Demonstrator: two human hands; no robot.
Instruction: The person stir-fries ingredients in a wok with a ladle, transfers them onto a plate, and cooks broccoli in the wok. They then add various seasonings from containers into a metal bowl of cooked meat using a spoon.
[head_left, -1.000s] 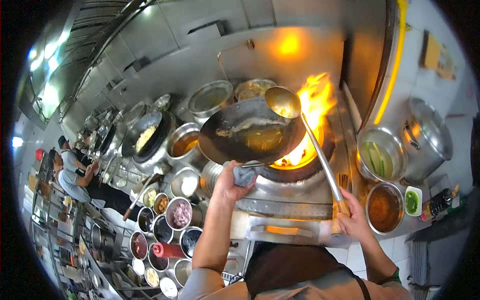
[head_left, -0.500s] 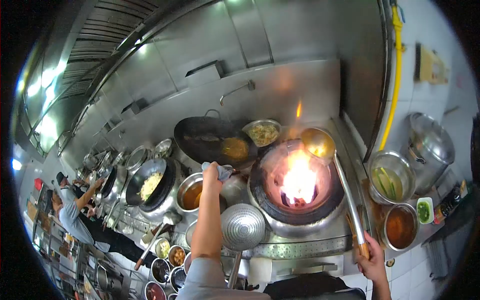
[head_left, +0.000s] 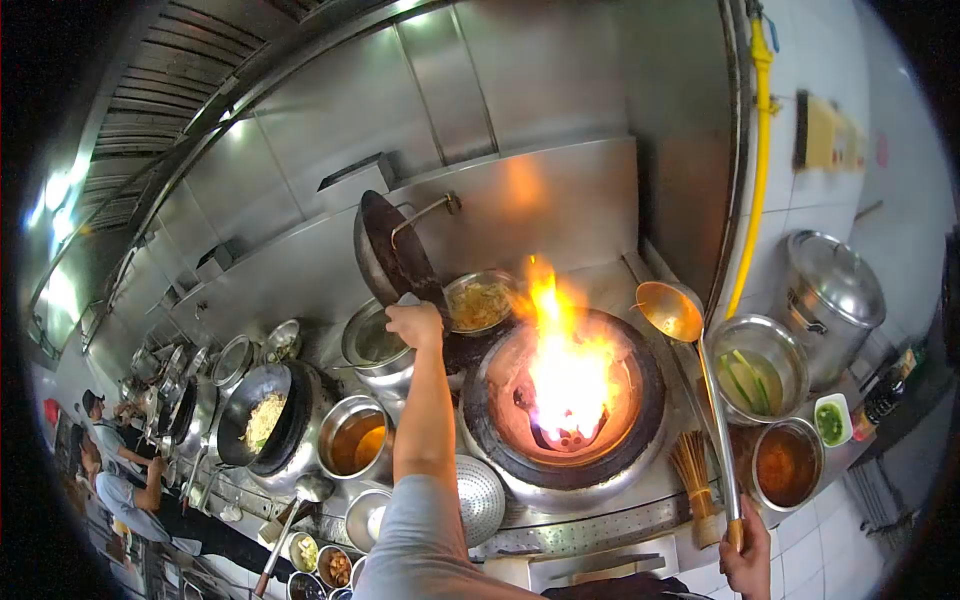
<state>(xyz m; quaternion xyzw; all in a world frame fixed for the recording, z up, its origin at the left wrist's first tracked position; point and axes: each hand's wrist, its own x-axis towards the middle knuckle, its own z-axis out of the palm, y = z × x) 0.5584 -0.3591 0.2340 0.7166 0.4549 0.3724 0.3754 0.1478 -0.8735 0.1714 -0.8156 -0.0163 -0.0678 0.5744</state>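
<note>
My left hand [head_left: 415, 325] is closed round the rim of a dark wok [head_left: 378, 255], with a bit of pale cloth [head_left: 407, 299] at the grip. The wok is tipped steeply on its side near the wall tap [head_left: 432, 212], above a metal pot [head_left: 370, 338]. Whatever is inside the wok is hardly visible. At lower right my right hand [head_left: 748, 560] grips the wooden end of a long ladle [head_left: 722, 440]; its bowl is to the right of the flames. A tall flame [head_left: 570, 375] burns in the open wok burner [head_left: 487, 452] between my hands.
A bowl of food [head_left: 482, 303] stands behind the burner. A perforated strainer [head_left: 482, 500] and a pot of brown liquid [head_left: 335, 440] lie left. On the right are a bamboo brush [head_left: 693, 465], a sauce pot [head_left: 815, 450] and a lidded pot [head_left: 840, 280]. Co-workers [head_left: 125, 500] stand far left.
My left hand has raised the wok and turned it from a shallow tilt to nearly upright. The ladle has shifted slightly right and down with my right hand. The flame has grown taller.
</note>
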